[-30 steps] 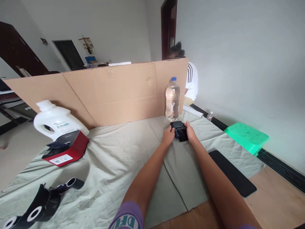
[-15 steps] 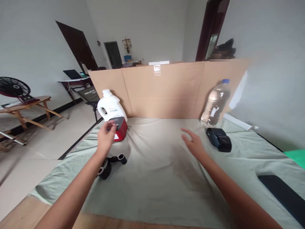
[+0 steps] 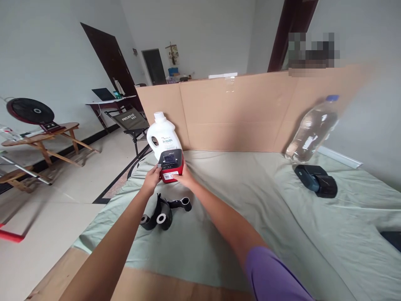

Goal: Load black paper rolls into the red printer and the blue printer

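A small red and black label printer [image 3: 169, 160], with a pale printed sticker on its near side, stands at the left of the cloth in front of a white jug [image 3: 165, 136]. My left hand [image 3: 152, 177] grips its left side and my right hand [image 3: 187, 176] grips its right side. The fingers of both hands are closed against the casing, and some are hidden behind it. Just nearer to me lie several rolls of black ribbon [image 3: 165, 219], with loose strips of it trailing between them.
A cardboard screen [image 3: 232, 115] stands along the back of the green cloth [image 3: 238, 200]. On the right are a large clear bottle [image 3: 313, 133] with a blue cap and a black device [image 3: 317, 180]. A dark flat object [image 3: 391, 239] lies at the right edge.
My right hand has moved left across the cloth to the printer's right side. My left hand has closed on its left side. The view has turned right.
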